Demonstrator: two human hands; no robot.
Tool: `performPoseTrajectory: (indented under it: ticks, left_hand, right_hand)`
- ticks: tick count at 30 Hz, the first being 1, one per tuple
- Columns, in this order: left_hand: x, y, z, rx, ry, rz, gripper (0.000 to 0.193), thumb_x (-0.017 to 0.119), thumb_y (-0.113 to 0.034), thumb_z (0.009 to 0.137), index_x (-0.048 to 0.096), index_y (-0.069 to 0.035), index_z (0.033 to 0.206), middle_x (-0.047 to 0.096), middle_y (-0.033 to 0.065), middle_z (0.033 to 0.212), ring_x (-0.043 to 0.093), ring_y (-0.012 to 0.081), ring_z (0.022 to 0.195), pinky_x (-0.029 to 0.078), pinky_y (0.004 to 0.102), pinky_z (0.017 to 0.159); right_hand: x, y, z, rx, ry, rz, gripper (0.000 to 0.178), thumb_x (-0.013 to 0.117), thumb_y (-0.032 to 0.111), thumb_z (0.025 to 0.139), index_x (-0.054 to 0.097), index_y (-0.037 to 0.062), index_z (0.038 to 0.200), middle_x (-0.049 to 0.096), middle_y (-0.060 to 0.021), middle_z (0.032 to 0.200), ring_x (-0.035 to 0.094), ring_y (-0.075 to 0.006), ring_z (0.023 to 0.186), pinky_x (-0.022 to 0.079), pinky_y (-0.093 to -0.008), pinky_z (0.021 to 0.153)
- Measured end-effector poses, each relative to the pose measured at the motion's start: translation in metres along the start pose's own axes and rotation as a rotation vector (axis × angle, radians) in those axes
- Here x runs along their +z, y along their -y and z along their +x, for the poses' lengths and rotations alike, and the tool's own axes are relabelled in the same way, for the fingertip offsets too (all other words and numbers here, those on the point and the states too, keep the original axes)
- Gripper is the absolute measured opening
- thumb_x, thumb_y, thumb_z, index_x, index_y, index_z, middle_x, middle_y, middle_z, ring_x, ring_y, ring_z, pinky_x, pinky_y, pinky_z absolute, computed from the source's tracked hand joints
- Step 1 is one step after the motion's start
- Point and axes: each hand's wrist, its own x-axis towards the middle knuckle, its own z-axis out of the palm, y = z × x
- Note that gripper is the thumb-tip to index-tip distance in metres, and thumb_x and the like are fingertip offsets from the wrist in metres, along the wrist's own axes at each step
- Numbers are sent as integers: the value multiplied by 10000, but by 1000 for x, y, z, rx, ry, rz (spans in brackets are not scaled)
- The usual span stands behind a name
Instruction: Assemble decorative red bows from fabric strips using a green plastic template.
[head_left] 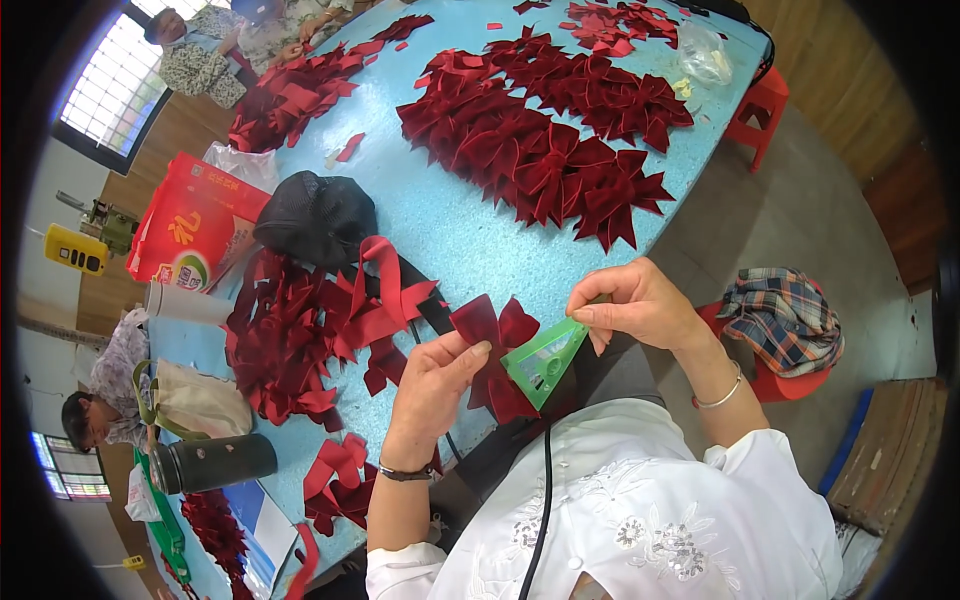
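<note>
My left hand (428,385) is closed on a dark red velvet bow (500,328), pinching its left side between thumb and fingers. The bow's loops and tails spread out in front of my lap. A green triangular plastic piece (548,362) with cut-outs lies against the bow's right side. At its upper right corner, the thumb and fingers of my right hand (640,305) pinch together on it. Brighter red ribbon strips (385,290) lie just beyond my left hand. A heap of dark red bows (280,345) is left of them.
Rows of bows (545,165) cover the far part of the blue table (520,262). At left stand a black cap (318,215), a red bag (190,225) and a dark green flask (215,463). Red stools (765,105) are at right. Other people sit around the table.
</note>
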Motion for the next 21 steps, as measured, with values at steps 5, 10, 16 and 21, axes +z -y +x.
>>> performPoseTrajectory:
  ticks: [5, 10, 16, 21]
  left_hand:
    - [1, -4, 0, -38, 11, 37, 160, 578, -138, 870, 643, -13, 944, 538, -87, 703, 370, -5, 576, 267, 174, 497]
    - [2, -4, -3, -54, 3, 19, 169, 572, -156, 874, 645, -17, 939, 492, -102, 670, 340, -5, 566, 252, 180, 492]
    - [-4, -3, -6, -61, 52, 67, 193, 569, -165, 875, 646, -18, 974, 499, -101, 685, 330, -8, 568, 241, 176, 496]
    - [-6, -5, -8, -68, 89, 82, 212, 572, -158, 872, 640, -7, 1005, 557, -74, 744, 395, 0, 596, 295, 167, 524]
  right_hand:
    - [0, 0, 0, 10, 18, 16, 125, 602, 80, 836, 633, -39, 853, 565, -15, 667, 561, -86, 538, 475, -221, 512]
    - [2, 2, -1, 17, 13, 34, 124, 602, 77, 834, 634, -41, 853, 565, -17, 657, 552, -85, 537, 463, -216, 507]
    - [3, 3, -2, 40, -25, -11, 106, 602, 52, 828, 630, -47, 854, 550, -33, 626, 535, -95, 522, 444, -218, 493]
    - [5, 2, -3, 47, -23, -5, 107, 607, 54, 827, 630, -47, 856, 553, -33, 629, 539, -96, 526, 438, -215, 490]
